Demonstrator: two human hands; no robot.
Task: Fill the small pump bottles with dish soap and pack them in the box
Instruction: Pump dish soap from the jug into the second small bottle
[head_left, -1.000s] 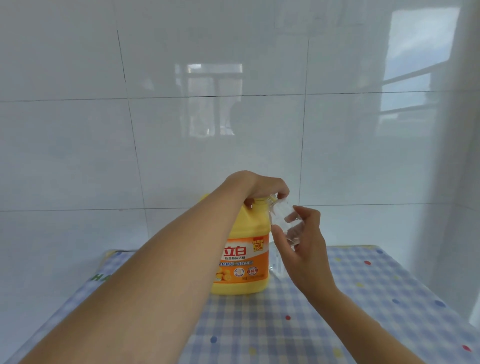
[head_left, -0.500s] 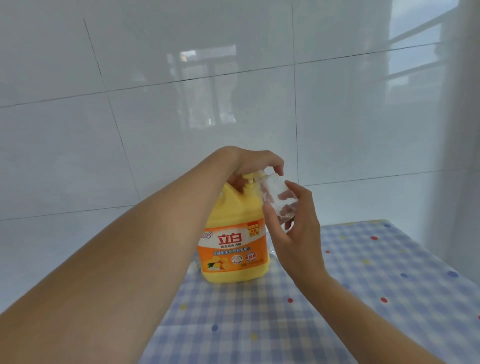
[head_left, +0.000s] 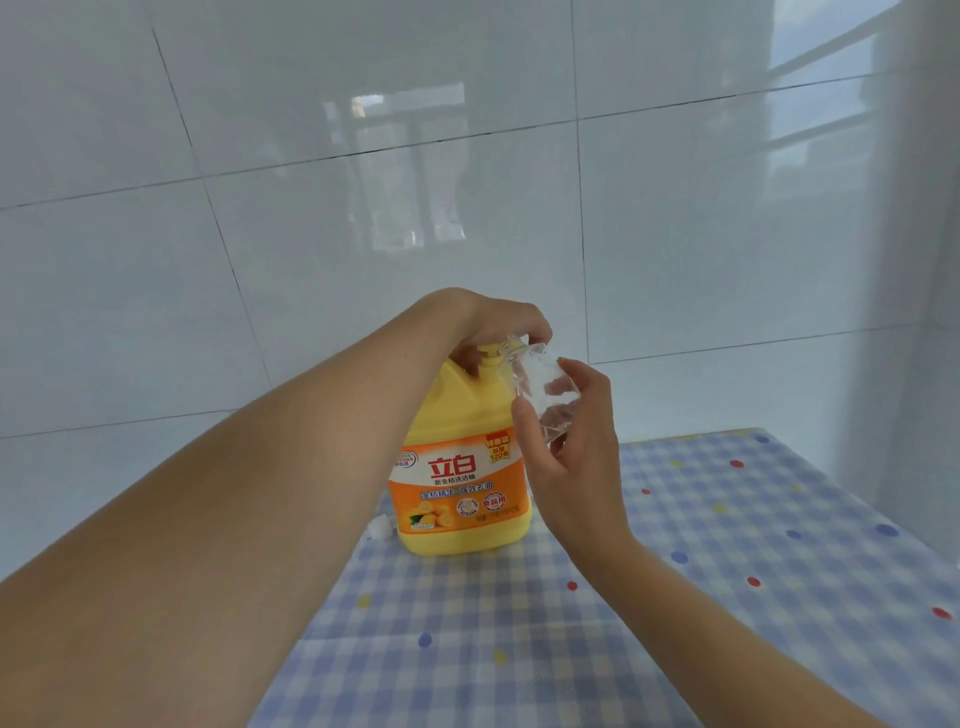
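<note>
Unmoved, left fingers (head_left: 530, 327) curl over pump (head_left: 489, 354); right fingers (head_left: 584, 371) grip clear bottle (head_left: 540, 387).

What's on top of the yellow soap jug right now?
The left hand curls over the pump on the jug, hiding most of its head and nozzle. The right hand holds a small clear bottle tilted against that spot. Whether soap is flowing cannot be seen.

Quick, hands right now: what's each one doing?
Left hand: curled round the pump of the soap jug.
Right hand: holding the small clear bottle.
</note>
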